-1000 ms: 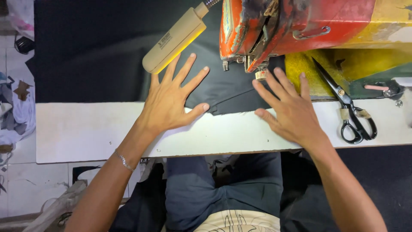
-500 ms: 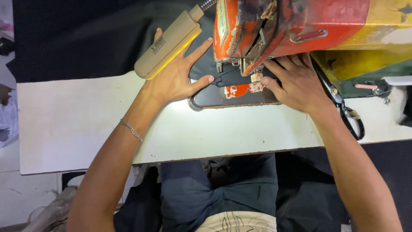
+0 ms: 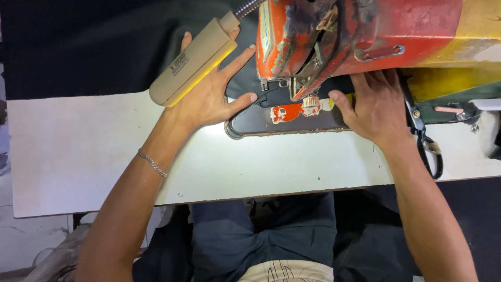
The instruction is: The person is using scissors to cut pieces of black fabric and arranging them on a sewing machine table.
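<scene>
Head view. Worn red-and-yellow metal sewing machine (image 3: 365, 36) as landmark, on white flat surface (image 3: 104, 151). Black cloth (image 3: 104, 42) spread behind and left of machine, its near edge drawn under the needle area. Left hand (image 3: 209, 94) just left of needle, fingers spread, palm flat on cloth, holding nothing. Right hand (image 3: 376, 107) just right of needle, flat and open, fingertips at cloth edge. Beige tube lamp on flexible neck (image 3: 190, 62) over left hand. Black-handled scissors (image 3: 425, 141) right of right hand, untouched.

Progress, judged: cloth placed and steadied under machine; no finished seam visible, stitching seemingly mostly ahead.
</scene>
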